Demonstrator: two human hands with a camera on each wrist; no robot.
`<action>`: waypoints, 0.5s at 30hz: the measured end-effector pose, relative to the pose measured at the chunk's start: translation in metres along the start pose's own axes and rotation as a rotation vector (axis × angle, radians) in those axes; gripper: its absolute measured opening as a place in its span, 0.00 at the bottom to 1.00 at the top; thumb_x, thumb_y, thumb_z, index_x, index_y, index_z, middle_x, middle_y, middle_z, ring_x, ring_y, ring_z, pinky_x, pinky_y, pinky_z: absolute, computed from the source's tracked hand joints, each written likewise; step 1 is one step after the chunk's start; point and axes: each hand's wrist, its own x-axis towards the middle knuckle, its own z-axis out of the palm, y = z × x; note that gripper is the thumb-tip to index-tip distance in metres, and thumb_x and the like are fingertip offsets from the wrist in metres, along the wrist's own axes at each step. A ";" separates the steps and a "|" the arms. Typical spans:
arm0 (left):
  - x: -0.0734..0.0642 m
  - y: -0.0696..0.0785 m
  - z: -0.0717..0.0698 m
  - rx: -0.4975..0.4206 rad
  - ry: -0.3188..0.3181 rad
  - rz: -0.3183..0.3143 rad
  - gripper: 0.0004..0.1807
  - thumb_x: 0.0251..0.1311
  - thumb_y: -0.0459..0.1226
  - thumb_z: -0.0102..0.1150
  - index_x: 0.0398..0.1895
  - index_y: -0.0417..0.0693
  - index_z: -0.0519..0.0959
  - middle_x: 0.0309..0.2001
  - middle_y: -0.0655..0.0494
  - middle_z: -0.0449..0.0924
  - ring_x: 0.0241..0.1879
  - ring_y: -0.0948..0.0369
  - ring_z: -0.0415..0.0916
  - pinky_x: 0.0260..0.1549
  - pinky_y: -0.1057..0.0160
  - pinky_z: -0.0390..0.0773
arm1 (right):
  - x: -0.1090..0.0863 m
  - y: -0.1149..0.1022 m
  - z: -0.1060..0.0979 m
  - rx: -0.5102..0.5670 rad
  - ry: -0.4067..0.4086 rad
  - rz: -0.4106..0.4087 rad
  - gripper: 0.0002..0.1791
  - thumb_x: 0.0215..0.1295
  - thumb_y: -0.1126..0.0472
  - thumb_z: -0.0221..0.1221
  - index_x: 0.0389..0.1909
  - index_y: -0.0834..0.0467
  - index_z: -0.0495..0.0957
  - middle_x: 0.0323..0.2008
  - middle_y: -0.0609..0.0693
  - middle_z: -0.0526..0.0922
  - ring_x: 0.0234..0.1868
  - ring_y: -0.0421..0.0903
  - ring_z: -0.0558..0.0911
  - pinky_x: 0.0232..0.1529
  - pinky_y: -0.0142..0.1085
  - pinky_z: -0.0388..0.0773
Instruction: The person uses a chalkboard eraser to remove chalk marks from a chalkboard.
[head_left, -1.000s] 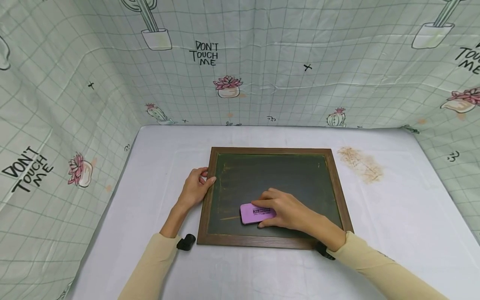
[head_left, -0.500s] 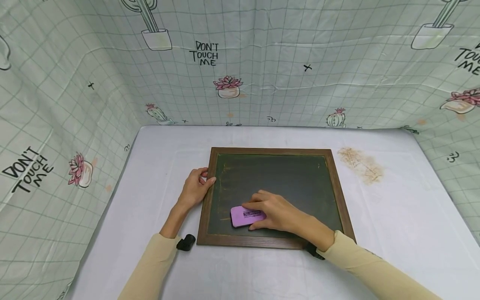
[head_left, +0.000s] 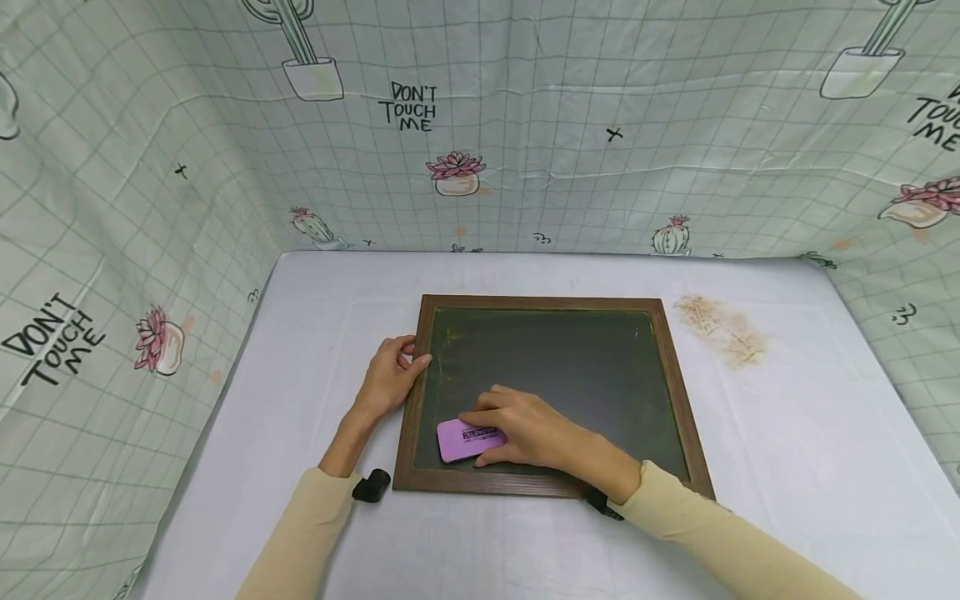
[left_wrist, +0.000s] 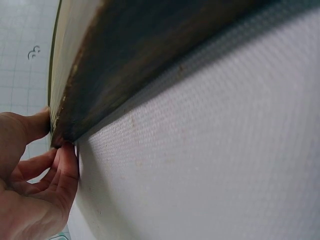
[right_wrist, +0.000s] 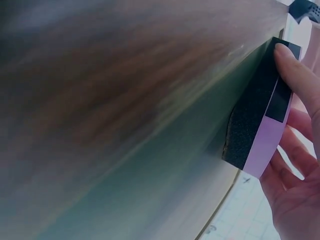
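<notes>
A chalkboard (head_left: 555, 358) in a brown wooden frame lies flat on the white table. At its left edge my left hand (head_left: 390, 379) grips the frame, thumb on top and fingers against the side; the left wrist view shows the thumb and fingers (left_wrist: 67, 170) at the frame's edge (left_wrist: 95, 75). My right hand (head_left: 528, 429) holds a purple eraser (head_left: 468, 440) by its long sides, near the board's lower left corner. In the right wrist view the eraser's dark felt side (right_wrist: 250, 110) sits against the green board (right_wrist: 185, 125), with the thumb on one side. Faint yellowish chalk traces show along the board's left side.
A brown smudge (head_left: 720, 329) marks the white tablecloth (head_left: 787, 417) right of the board. A printed grid curtain (head_left: 525, 100) rises behind the table and along both sides. Black wrist cameras (head_left: 371, 485) sit at both cuffs.
My right hand has slid the eraser left and slightly toward me across the board. The chalk streak near the lower left no longer shows. My left hand has stayed on the frame.
</notes>
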 end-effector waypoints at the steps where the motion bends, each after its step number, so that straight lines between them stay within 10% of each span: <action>1: 0.000 0.000 0.000 0.001 0.001 0.000 0.27 0.70 0.33 0.63 0.65 0.24 0.70 0.48 0.36 0.74 0.42 0.48 0.72 0.40 0.57 0.71 | 0.002 -0.001 0.000 -0.001 -0.003 -0.001 0.31 0.53 0.48 0.78 0.56 0.59 0.85 0.43 0.49 0.84 0.44 0.43 0.78 0.44 0.32 0.78; 15: -0.001 -0.001 -0.001 0.011 -0.003 -0.008 0.27 0.71 0.34 0.63 0.66 0.25 0.70 0.48 0.36 0.74 0.42 0.48 0.73 0.40 0.57 0.72 | 0.016 -0.015 0.007 -0.018 -0.015 0.017 0.33 0.52 0.47 0.78 0.56 0.59 0.85 0.44 0.49 0.84 0.42 0.43 0.78 0.42 0.31 0.78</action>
